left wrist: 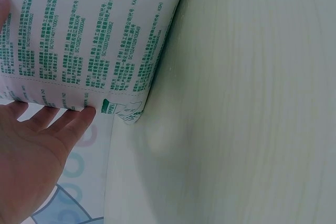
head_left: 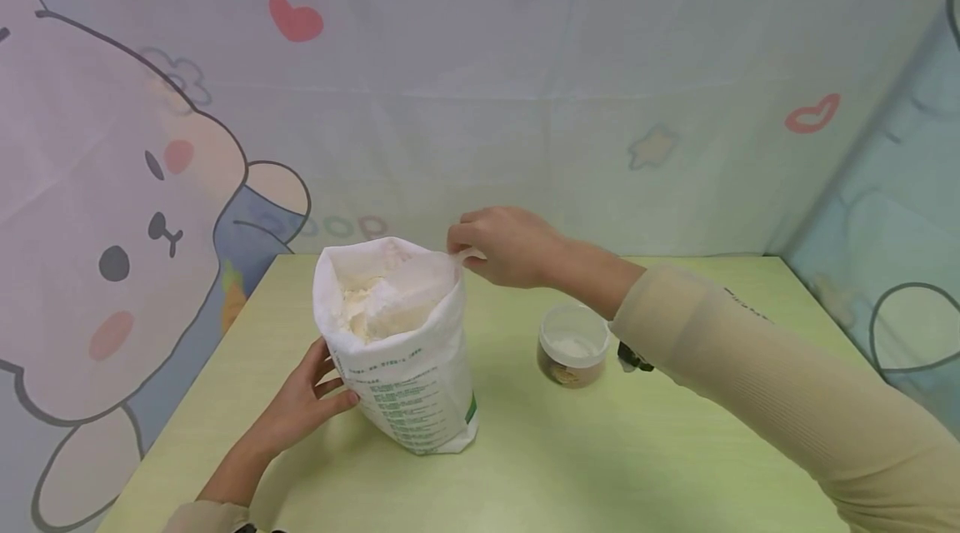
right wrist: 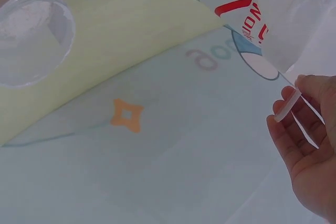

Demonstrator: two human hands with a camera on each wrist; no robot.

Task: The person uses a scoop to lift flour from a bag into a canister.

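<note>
A tall white bag (head_left: 408, 391) with green print stands upright and unsealed in the head view, holding pale cream powder (head_left: 360, 308). My left hand (head_left: 303, 400) holds its lower left side, thumb on the printed face and fingers round the edge; the left wrist view shows those fingers (left wrist: 73, 127) against the bag. Above the bag's right rim, my right hand (head_left: 510, 246) pinches the handle of a translucent white scoop (head_left: 420, 279). The scoop's wide end lies inside the bag, at the powder. In the right wrist view, the handle (right wrist: 287, 106) crosses between thumb and fingers.
Right of the bag stands a lidless clear jar (head_left: 573, 371) with a brownish label and some white powder inside. A small dark object (head_left: 633, 358) shows beside it under my right sleeve. Behind the pale green table (head_left: 510, 466) hangs a printed cloth backdrop (head_left: 480, 141).
</note>
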